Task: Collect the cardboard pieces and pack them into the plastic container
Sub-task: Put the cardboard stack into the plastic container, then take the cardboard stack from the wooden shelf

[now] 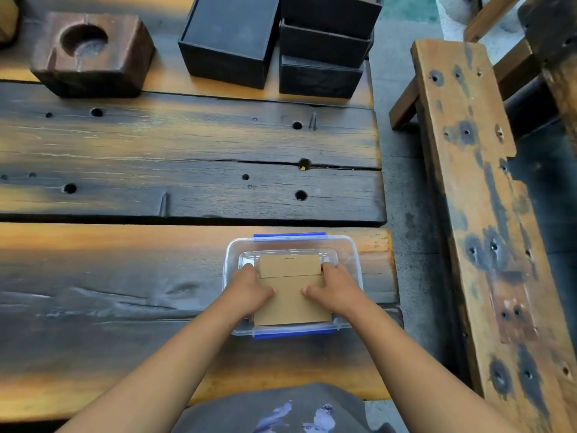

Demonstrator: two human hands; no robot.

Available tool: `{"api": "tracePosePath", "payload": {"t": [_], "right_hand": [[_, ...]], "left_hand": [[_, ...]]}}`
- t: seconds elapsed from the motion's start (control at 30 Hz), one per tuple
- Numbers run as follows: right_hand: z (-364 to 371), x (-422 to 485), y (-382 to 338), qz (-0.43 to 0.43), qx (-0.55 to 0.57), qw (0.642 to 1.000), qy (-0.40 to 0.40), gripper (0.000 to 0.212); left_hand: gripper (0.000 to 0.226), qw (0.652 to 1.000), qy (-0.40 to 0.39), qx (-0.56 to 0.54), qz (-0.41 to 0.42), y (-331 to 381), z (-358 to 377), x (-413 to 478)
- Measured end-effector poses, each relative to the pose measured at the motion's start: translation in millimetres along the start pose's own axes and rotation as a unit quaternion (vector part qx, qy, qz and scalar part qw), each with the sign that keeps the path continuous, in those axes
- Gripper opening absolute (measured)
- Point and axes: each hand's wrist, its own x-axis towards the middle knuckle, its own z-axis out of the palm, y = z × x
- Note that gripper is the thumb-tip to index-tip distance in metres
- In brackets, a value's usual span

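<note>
A clear plastic container (356,264) with blue clips stands on the near plank of the wooden table, toward its right end. A stack of brown cardboard pieces (288,295) sits in it, the near end raised over the container's front rim. My left hand (249,290) grips the stack's left side and my right hand (335,290) grips its right side, thumbs on top and fingertips reaching down inside the container. The lower pieces are hidden under the top one.
A dark wooden block with a round hollow (90,54) sits at the far left. Black boxes (228,39) and a stack of black boxes (324,48) stand at the far middle. The table edge (385,214) drops off to the right; a wooden bench (468,195) runs beyond it.
</note>
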Motion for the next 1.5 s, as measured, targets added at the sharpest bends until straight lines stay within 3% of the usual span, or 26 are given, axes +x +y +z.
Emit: {"api": "tracePosePath", "payload": {"t": [0.13,0.3,0.5,0.67,0.87,0.93,1.2,1.33,1.43,1.5], "right_hand": [[-6,-14,2,0.005,0.035,0.999,0.021,0.059],[-10,-49,9,0.002,0.105,0.992,0.067,0.069],[-4,-96,37,0.045,0.197,0.967,0.155,0.068],[18,-151,87,0.117,0.265,0.927,0.236,0.065],[81,-236,147,0.226,0.376,0.841,0.315,0.042],[105,-259,159,0.238,0.399,0.823,0.327,0.044],[257,-369,175,0.27,0.548,0.685,0.397,0.038],[334,-412,165,0.314,0.569,0.625,0.433,0.033],[400,-462,154,0.363,0.577,0.576,0.451,0.02],[436,-495,147,0.398,0.571,0.547,0.465,0.022]], "left_hand": [[0.042,0.997,0.005,0.054,0.047,6,-6,-8],[0.057,0.975,0.033,0.156,0.157,23,-11,-24],[0.063,0.922,-0.044,0.244,0.298,57,19,-49],[0.055,0.867,-0.127,0.316,0.363,79,74,-84],[0.051,0.753,-0.184,0.451,0.442,66,149,-141],[0.048,0.717,-0.184,0.485,0.465,53,166,-158],[0.051,0.507,-0.209,0.64,0.538,-46,228,-251],[0.051,0.421,-0.228,0.67,0.567,-98,254,-289],[0.048,0.33,-0.259,0.674,0.608,-149,280,-337],[0.046,0.282,-0.282,0.665,0.631,-178,297,-369]]}}
